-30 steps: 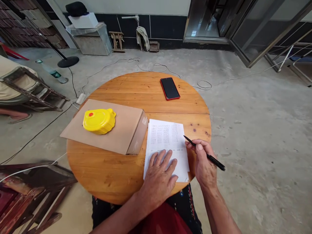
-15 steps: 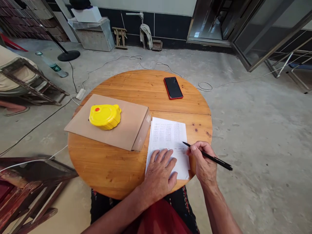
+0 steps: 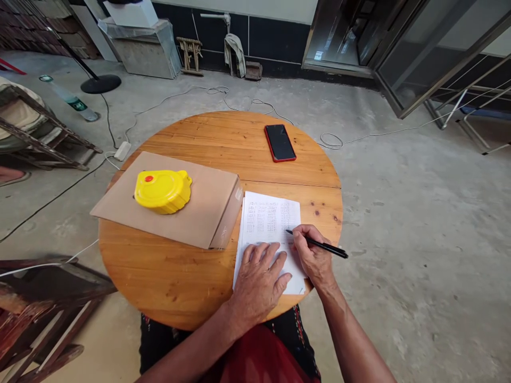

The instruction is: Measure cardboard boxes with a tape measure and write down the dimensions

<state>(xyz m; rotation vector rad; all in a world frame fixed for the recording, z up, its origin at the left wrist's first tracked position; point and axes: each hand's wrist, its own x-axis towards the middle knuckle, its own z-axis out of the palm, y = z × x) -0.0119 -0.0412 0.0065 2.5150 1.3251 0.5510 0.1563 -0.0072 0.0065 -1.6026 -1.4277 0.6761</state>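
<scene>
White sheets of paper (image 3: 293, 268) with rows of small handwriting lie near the front edge of the round wooden table (image 3: 171, 276). My left hand (image 3: 261, 276) rests flat on their lower part, fingers spread. In my right hand (image 3: 313, 255) is a black pen (image 3: 329, 248), pinched between thumb and fingers, its tip at the right part of the written rows. Left of the paper a flat brown cardboard box (image 3: 207, 191) bears a yellow tape-measure-shaped case (image 3: 163, 191) with a red button.
A red-edged phone (image 3: 280, 142) lies at the table's back right. Wooden chairs (image 3: 43, 314) stand at the left. Cables (image 3: 331, 141) run over the floor, and a plastic bottle (image 3: 74, 101) lies at the back left. Part of a person's foot (image 3: 11, 175) shows at the left edge.
My right hand has moved left and closer over the paper, bringing the pen tip to the written rows. My left hand stays on the sheets. The whole view has shifted slightly.
</scene>
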